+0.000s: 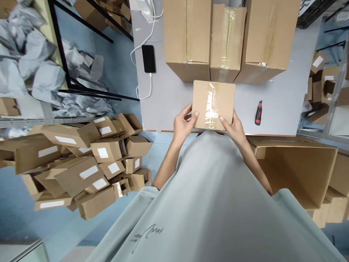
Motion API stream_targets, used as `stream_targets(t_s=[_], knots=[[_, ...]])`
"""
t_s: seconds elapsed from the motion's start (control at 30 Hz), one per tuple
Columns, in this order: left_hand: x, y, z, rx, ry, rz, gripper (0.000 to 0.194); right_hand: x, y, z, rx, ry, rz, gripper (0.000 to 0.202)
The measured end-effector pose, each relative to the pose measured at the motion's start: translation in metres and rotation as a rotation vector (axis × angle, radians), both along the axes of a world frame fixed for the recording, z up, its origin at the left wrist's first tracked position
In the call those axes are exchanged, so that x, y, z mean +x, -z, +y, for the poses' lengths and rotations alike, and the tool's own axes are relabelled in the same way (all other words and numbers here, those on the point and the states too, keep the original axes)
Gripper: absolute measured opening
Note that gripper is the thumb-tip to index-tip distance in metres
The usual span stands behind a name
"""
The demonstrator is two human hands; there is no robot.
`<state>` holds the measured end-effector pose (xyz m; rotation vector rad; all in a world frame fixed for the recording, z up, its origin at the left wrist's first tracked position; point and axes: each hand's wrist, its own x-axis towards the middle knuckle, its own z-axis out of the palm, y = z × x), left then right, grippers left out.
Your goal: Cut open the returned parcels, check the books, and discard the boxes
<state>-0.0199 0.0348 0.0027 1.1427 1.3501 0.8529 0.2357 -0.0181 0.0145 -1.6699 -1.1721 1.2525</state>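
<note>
A small cardboard box [201, 100] is at the near edge of the table, with clear tape down its middle. My left hand [184, 123] grips its left side, thumb on the top face. On the right side my right hand [233, 127] holds it the same way. The fingers under and behind the box are partly hidden. To the right lies a red and black box cutter [259, 113], apart from my hand. Beyond the small box stand a taped left carton [188, 32], a narrower middle carton [227, 40] and a right carton [268, 36].
A black phone [148, 59] with a white cable lies on the grey table [169, 92] at left. Many cardboard boxes [89, 160] are heaped on the floor at left. A large open carton [294, 171] stands at right. Grey bags [38, 54] fill the shelf at upper left.
</note>
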Motion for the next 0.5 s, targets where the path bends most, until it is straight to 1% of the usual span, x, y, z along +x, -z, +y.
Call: stream_targets(t_s=[0.07,0.13,0.23,0.27,0.33,0.43,0.5], knots=[[-0.007,0.006,-0.002,0.004,-0.007,0.013,0.080,-0.008,0.010,-0.003,0.009,-0.011,-0.012,0.093],[-0.011,0.013,-0.007,-0.009,-0.016,0.026,0.081,-0.009,0.017,-0.009,0.023,-0.018,0.015,0.093],[-0.013,0.029,-0.014,-0.076,-0.027,0.018,0.077,0.005,0.022,-0.018,0.013,0.005,0.073,0.094],[-0.013,0.038,-0.016,-0.108,-0.032,0.005,0.076,0.013,0.022,-0.021,0.001,0.014,0.083,0.094],[-0.013,0.060,-0.015,-0.190,-0.048,-0.001,0.074,0.035,0.023,-0.028,-0.031,0.032,0.089,0.093],[-0.007,0.100,-0.011,-0.328,-0.038,0.084,0.069,0.072,0.024,-0.040,-0.050,0.079,0.068,0.093],[0.002,0.124,-0.007,-0.339,-0.006,0.116,0.067,0.094,0.021,-0.049,-0.012,0.152,-0.021,0.095]])
